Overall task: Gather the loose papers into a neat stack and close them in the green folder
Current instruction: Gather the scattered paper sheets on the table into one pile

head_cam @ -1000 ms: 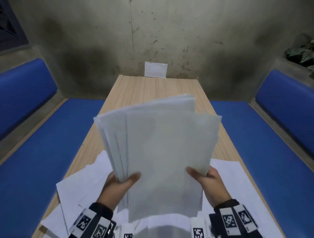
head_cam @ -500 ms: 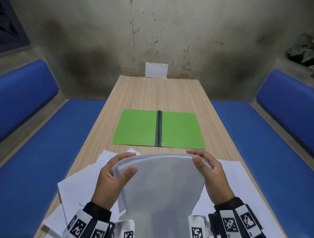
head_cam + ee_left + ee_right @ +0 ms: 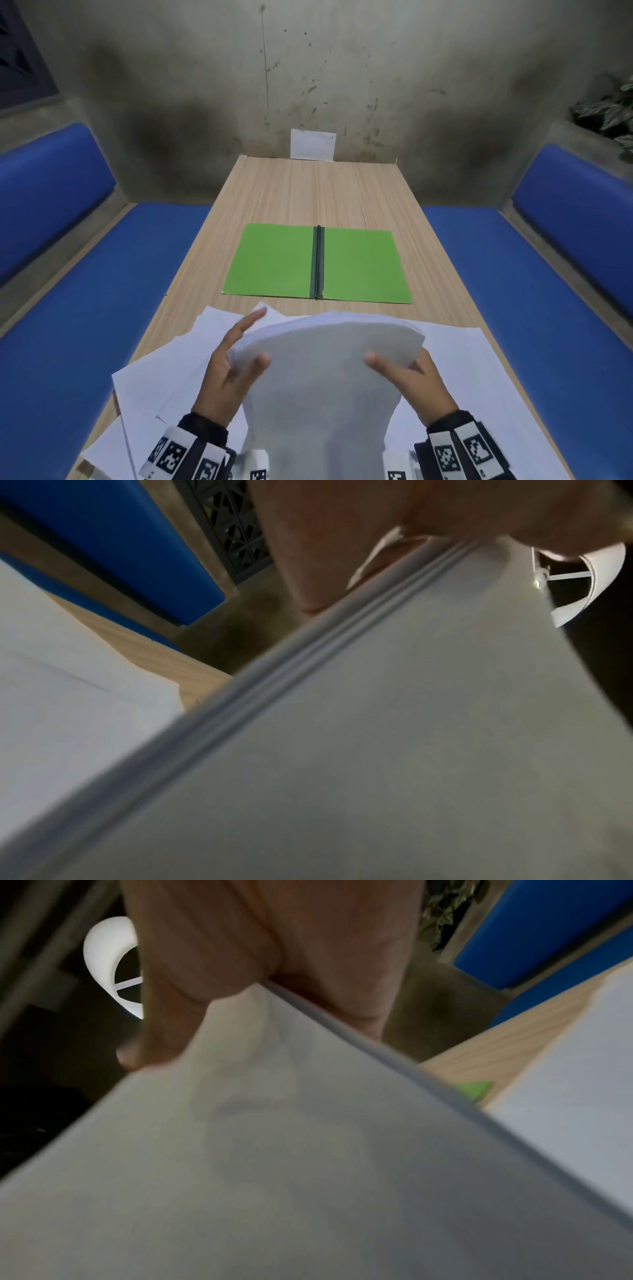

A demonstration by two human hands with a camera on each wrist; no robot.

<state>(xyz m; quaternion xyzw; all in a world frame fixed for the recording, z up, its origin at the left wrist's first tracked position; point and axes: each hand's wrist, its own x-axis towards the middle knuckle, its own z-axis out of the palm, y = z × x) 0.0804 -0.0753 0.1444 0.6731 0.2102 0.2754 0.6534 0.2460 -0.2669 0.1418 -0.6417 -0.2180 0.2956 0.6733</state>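
- Green folder (image 3: pixel 317 263) lies open flat at frame centre on the wooden table (image 3: pixel 318 192), dark spine running vertically down its middle. Both leaves are bare green, with no sheet on either.
- In the right wrist view only a green corner (image 3: pixel 474 1089) of it shows, mid right, beyond the stack edge.
- Paper stack (image 3: pixel 325 370) is held up in the lower centre of the frame, nearer than the folder and apart from it, top edge bowed into an arch.
- Loose sheets (image 3: pixel 164 380) lie spread on the table under and beside the hands, lower left and lower right.
- Versus 1 s ago: the stack then stood tall and fanned, hiding the folder. It now sits lower and the folder is fully visible.
- Versus 0.5 s ago: the stack sat lower still, with both hands curled over its top edge. Now the top edge has risen and the thumbs lie on the near face.
- Left hand (image 3: pixel 233 373) grasps the stack's left edge: thumb on the near face, fingers stretched up behind. Left wrist view shows the stack's layered edge (image 3: pixel 308 653) running diagonally under the palm.
- Right hand (image 3: pixel 416 383) grasps the right edge: thumb pressed on the near face, fingers hidden behind the paper.
- Both wrists sit at the frame bottom, in dark cuffs with black-and-white marker bands (image 3: pixel 178 459).
- A small white card (image 3: pixel 312 144) stands against the wall at the table's far end, upper centre.
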